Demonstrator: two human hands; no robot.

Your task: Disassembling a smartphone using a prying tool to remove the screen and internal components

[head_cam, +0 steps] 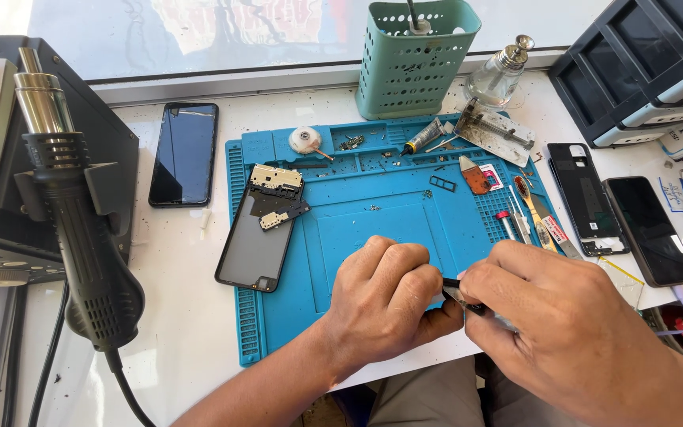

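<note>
over the near edge of the blue mat [373,229], my left hand [385,304] and right hand [563,316] pinch a small dark part [454,286] between them, its long axis running hand to hand.

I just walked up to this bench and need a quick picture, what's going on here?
A person sits at a white workbench with both hands over a blue silicone work mat. The left hand and right hand meet around a small dark tool or part, too hidden to identify. An opened phone with its back off lies on the mat's left edge. A black hot-air gun hangs at the left, and other dark phones lie around.
</note>
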